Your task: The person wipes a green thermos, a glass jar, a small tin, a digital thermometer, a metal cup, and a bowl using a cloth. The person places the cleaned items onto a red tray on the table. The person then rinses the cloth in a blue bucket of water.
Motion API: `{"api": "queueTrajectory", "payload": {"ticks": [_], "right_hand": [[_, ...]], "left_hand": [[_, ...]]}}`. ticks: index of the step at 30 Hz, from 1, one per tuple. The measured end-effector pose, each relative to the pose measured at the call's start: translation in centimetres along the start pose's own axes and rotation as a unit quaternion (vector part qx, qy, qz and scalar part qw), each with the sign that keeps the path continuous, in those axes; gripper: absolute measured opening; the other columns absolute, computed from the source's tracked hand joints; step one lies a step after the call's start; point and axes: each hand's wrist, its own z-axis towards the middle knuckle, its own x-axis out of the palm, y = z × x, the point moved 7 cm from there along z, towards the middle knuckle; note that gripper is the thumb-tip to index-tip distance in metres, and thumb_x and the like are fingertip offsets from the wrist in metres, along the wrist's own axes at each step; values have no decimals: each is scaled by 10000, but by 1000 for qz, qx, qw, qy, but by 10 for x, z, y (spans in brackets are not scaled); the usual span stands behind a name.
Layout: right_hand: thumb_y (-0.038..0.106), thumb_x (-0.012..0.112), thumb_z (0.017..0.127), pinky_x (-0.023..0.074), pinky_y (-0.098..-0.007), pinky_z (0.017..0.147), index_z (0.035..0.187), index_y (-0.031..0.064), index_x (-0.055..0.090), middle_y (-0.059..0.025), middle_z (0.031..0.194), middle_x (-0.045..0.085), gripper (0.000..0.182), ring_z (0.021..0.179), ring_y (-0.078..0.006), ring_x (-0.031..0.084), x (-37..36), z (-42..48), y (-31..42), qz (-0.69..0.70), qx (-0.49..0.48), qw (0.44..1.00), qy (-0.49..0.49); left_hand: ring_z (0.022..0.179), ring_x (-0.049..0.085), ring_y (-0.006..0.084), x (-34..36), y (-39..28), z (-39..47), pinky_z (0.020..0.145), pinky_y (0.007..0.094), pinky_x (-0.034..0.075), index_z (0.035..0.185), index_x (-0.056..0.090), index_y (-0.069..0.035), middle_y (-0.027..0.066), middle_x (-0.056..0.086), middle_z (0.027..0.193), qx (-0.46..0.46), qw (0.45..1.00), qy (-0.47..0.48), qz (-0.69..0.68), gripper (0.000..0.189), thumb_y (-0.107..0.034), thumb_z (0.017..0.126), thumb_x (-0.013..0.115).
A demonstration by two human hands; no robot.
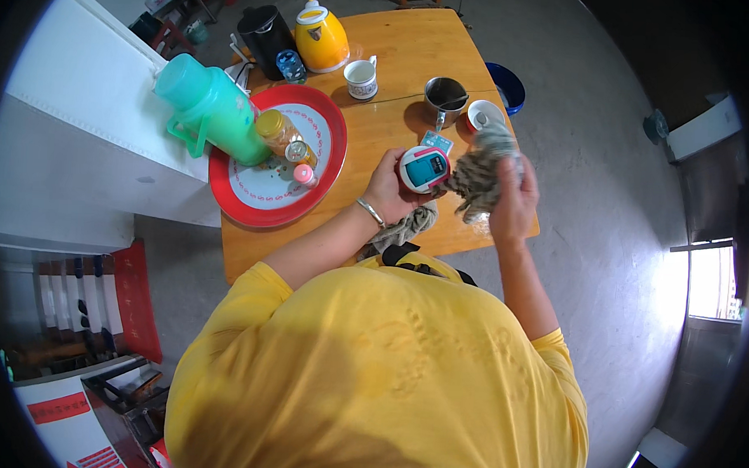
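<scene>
My left hand [393,194], with a silver bangle at the wrist, grips a round white container [425,169] that has a teal panel and a pink clip on its lid. In my right hand [515,202] is a crumpled grey striped cloth [485,167], blurred in part, its loose end close to the container's right side. A second grey cloth [409,226] lies at the table's front edge below my left hand. Just beyond the container, a small light-blue card or packet [437,141] rests on the wooden table [412,46].
A red-rimmed tray [338,130] bears a green thermos flask [221,114] and several jars. Farther back stand a black kettle [261,35], a yellow kettle [321,40] and a white mug [360,82]. A metal cup [444,100] and a small bowl [482,114] are near the right edge.
</scene>
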Motion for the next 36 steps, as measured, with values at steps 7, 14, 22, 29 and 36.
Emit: {"api": "queueTrajectory", "payload": {"ticks": [7, 14, 22, 29, 36], "right_hand": [[252, 617, 809, 437, -393, 849, 1009, 102, 652, -165, 1134, 550, 253, 1014, -323, 530, 79, -17, -23, -451, -238, 850, 136], [257, 496, 913, 476, -302, 738, 973, 14, 615, -99, 906, 626, 277, 815, -182, 607, 3, 16, -88, -211, 62, 975, -28], [164, 595, 849, 462, -294, 788, 1068, 70, 630, -121, 1115, 555, 241, 968, -227, 570, 99, -22, -39, -338, -203, 899, 191], [180, 565, 892, 438, -215, 691, 1018, 3, 629, -36, 864, 599, 227, 760, -139, 569, 78, 4, -86, -132, 76, 988, 35], [277, 474, 923, 471, -261, 752, 1132, 36, 535, -72, 983, 586, 325, 869, -154, 574, 65, 4, -97, 124, 174, 977, 17]], "left_hand": [[1021, 547, 145, -9, 10, -19, 848, 316, 478, 1190, 472, -162, 30, 541, 1155, 5, 994, -80, 72, 344, -379, 936, 392], [942, 599, 179, 7, -18, -32, 827, 318, 498, 1122, 531, -54, 84, 606, 1034, 106, 987, 61, 100, 440, -431, 904, 470], [1013, 559, 175, -10, -17, -32, 894, 366, 455, 1171, 504, -134, 44, 568, 1130, 54, 997, 62, 0, 436, -474, 904, 451], [981, 581, 189, -16, -18, -41, 859, 378, 475, 1158, 508, -116, 45, 584, 1105, 36, 998, 31, 35, 434, -452, 884, 505], [970, 586, 195, -10, -35, -52, 895, 352, 455, 1132, 539, -37, 98, 607, 1042, 37, 995, 86, -31, 428, -372, 869, 497]]}}
